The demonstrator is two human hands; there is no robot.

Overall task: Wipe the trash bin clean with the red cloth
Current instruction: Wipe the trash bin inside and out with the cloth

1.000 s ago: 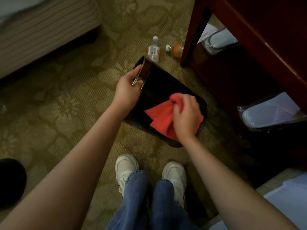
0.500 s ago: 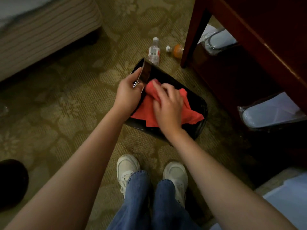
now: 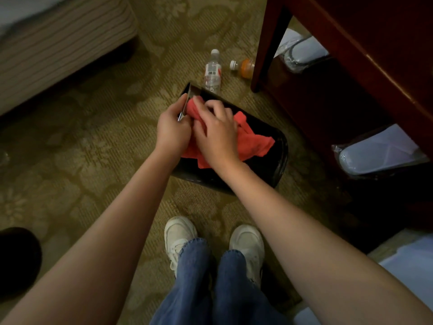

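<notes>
Trash bin [image 3: 278, 156] looks tipped on its side on the carpet [image 3: 105, 141]. Its long axis runs from the rim [image 3: 195, 90] (far-left, by the water bottle [image 3: 212, 73]) to the base, near-right. Left hand [image 3: 172, 130] grips the rim. Right hand [image 3: 216, 130], fingers bent over the bunched red cloth [image 3: 253, 141], presses it onto the top wall just beside the left. I'd stroke next toward the base, along the axis.

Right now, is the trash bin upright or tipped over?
Tipped. The trash bin lies on its side, left hand gripping its rim, right hand holding the red cloth against its upturned wall.
</notes>
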